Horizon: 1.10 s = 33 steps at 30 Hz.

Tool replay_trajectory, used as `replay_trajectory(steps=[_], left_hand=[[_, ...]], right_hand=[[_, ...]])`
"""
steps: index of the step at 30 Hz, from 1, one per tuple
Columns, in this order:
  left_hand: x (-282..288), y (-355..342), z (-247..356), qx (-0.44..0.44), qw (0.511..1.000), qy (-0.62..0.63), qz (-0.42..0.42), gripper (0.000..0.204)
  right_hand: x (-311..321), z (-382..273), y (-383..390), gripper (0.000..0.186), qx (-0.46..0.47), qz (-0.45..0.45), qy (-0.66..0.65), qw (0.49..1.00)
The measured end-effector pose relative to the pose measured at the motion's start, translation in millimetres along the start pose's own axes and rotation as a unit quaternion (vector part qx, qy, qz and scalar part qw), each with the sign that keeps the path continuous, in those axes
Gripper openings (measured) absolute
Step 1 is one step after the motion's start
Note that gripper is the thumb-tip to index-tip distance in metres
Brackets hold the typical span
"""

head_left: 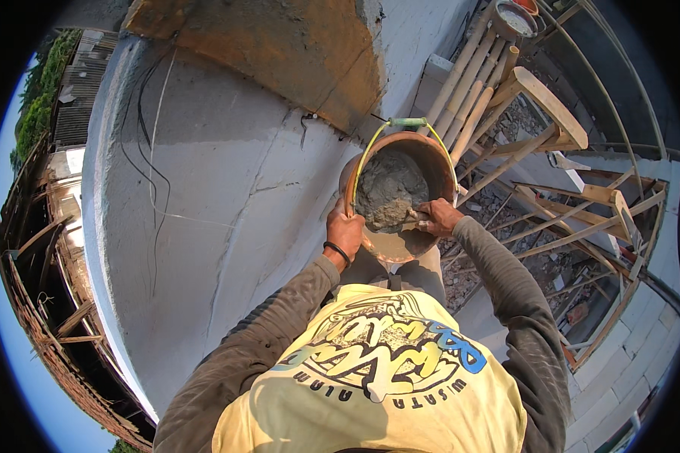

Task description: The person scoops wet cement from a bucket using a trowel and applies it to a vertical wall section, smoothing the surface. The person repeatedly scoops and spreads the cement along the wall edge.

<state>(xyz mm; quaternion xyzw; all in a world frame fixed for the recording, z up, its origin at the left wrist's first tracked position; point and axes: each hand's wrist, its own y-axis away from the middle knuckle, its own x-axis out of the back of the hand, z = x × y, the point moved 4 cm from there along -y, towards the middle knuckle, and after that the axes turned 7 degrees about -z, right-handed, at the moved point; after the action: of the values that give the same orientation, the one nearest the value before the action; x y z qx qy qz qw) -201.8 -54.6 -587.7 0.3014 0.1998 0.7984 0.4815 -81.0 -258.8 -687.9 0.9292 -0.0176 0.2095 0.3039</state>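
At upper right, bamboo poles [465, 81] lie side by side, carrying a round bucket [502, 27] of grey mix at their far end. Lower down, the ground [510, 119] is strewn with broken rubble [540, 281].

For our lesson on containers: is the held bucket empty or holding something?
Not empty: a grey, mortar-like mix lies in the bucket, whose brown inner side shows at the right. I cannot tell its depth.

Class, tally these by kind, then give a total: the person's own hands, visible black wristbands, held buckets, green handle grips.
Hands, left hand and right hand: 2
Black wristband: 1
Held bucket: 1
Green handle grip: 1
Total: 5
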Motion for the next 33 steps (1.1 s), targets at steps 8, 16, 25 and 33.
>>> replay_trajectory(steps=[8,16,25,33], left_hand=[[8,9,2,0.009,0.986,0.163,-0.036,0.048],[12,15,12,0.022,0.972,0.227,-0.050,0.020],[-4,-20,-60,-0.006,0.978,0.205,-0.030,0.049],[-3,0,-85,0.036,0.984,0.176,-0.019,0.058]], right_hand=[[52,-66,86,0.041,-0.028,0.016,-0.061,0.998],[103,-112,206,0.033,-0.079,0.072,-0.170,0.980],[268,-286,366,0.035,-0.185,0.210,-0.193,0.940],[414,-535,276,0.045,-0.291,0.146,0.188,0.927]])
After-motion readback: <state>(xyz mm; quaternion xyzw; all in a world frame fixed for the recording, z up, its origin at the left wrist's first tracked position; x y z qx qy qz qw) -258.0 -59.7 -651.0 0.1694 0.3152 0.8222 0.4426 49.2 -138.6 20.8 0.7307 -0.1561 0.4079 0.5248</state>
